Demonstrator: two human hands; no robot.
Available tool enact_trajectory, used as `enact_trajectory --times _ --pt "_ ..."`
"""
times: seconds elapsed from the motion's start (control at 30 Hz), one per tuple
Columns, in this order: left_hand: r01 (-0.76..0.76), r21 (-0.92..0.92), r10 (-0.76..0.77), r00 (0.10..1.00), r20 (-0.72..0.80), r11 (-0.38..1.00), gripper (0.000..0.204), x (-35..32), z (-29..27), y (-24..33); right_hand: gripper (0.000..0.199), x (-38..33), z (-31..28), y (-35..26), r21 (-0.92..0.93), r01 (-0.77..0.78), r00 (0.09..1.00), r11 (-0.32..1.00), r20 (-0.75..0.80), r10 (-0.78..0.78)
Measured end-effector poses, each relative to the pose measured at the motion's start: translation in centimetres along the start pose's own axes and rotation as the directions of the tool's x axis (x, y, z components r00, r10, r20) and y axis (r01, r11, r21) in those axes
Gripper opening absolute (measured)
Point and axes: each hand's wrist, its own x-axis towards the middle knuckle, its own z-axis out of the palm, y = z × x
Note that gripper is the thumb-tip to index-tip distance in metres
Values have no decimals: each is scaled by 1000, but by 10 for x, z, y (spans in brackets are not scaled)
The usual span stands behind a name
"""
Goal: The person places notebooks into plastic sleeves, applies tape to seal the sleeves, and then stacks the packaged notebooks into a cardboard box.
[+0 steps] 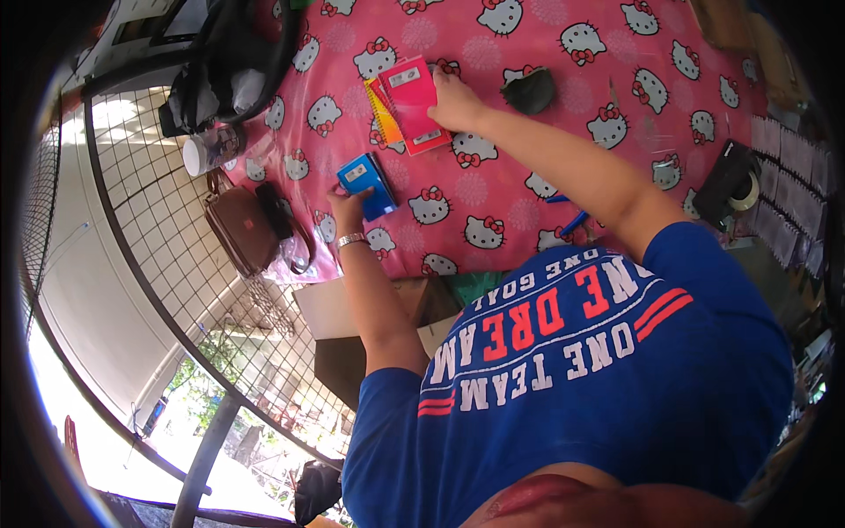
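At the table's left part, my left hand (349, 209) is closed on a small blue notebook (363, 174), its thumb lying over the cover. A bracelet circles that wrist. Farther off and to the right, my right hand (456, 101) grips the right edge of a bright pink notebook (410, 99). Under and beside it show a red notebook (429, 143) and a yellow spiral notebook (385, 116), fanned out to the left. How many notebooks lie in that pile I cannot tell. All rest on a pink cartoon-cat tablecloth (512, 211).
A brown bag (239, 231) and a white-lidded jar (195, 156) stand along the left edge, near black bags (207, 97). Right of my right hand lies a dark pouch (530, 91). A blue-handled tool (574, 222) is by my shirt; a tape roll (746, 190) sits far right.
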Motion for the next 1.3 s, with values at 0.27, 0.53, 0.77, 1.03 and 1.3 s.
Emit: enact_trajectory --times 0.27,0.53,0.77,1.03,1.3 --pt "-79 -167 84 996 23 983 39 -46 8 34 52 0 -13 -5 209 -37 996 977 93 18" --pt "-69 -569 227 950 212 820 40 -65 2 151 59 8 -17 -10 705 -173 983 688 169 75" --pt "-73 -344 178 942 285 936 55 2 93 137 63 9 -5 -17 783 -315 946 537 302 115" --pt "555 -469 -74 695 715 687 28 -51 110 117 79 -69 -59 -9 602 -559 829 569 394 397" --pt "-76 -582 505 597 624 810 55 -258 202 145 67 -231 -172 114 176 477 841 861 -375 -389"
